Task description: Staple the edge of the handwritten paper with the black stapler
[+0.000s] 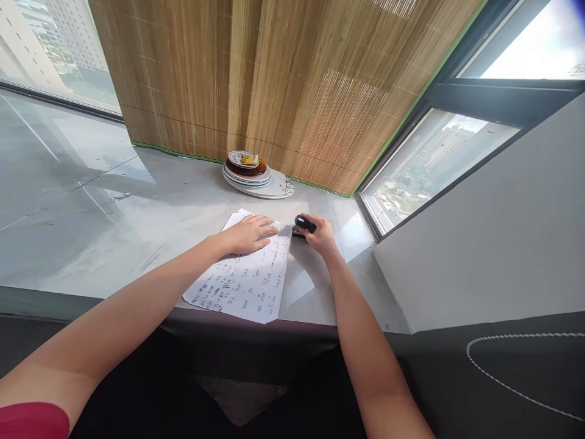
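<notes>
White sheets of paper (256, 280) covered in handwriting lie on the grey stone ledge (315, 299), their near corner reaching its front edge. My left hand (250, 234) rests flat on the upper part of the paper, fingers stretched to the right and holding nothing. At the paper's upper right edge, my right hand (321, 234) is closed around a black stapler (305, 224). The stapler's front end meets the paper's edge; whether the sheet is between its jaws I cannot tell.
A stack of plates (274, 186) with a small yellow packet (249, 160) on top stands behind the paper. A bamboo blind (274, 85) hangs at the back. To the right are a window frame (372, 222) and a white wall (479, 244). A twisted cord (493, 379) hangs at lower right.
</notes>
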Demonstrator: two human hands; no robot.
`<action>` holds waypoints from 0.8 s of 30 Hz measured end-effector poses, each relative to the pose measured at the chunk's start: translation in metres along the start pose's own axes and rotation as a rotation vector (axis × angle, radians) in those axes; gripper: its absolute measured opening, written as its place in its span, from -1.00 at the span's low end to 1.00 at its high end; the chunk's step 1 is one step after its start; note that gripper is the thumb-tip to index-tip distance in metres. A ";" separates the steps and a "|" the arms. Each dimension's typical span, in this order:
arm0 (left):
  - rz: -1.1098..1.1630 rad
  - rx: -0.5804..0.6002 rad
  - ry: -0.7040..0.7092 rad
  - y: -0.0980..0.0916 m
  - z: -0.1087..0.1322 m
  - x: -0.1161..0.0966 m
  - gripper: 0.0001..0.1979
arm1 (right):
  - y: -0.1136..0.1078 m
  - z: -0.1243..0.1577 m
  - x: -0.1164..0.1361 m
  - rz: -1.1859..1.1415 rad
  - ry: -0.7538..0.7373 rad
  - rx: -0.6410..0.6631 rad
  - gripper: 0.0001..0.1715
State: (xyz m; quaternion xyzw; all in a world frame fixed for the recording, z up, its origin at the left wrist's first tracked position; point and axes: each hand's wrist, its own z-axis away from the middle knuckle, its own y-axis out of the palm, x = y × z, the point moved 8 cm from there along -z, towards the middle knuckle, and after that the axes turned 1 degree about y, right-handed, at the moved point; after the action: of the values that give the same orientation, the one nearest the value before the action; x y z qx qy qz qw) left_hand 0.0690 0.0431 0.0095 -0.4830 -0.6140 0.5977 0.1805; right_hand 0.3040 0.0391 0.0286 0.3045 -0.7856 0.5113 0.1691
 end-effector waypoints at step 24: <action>-0.027 0.130 0.030 0.022 -0.001 -0.032 -0.44 | 0.014 0.010 0.044 0.205 -0.096 0.070 -0.64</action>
State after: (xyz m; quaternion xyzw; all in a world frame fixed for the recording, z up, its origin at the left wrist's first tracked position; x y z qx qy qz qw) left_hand 0.0929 0.0139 0.0014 -0.4707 -0.5775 0.6266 0.2289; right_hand 0.2620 0.0207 0.0398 0.2524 -0.8015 0.5379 0.0672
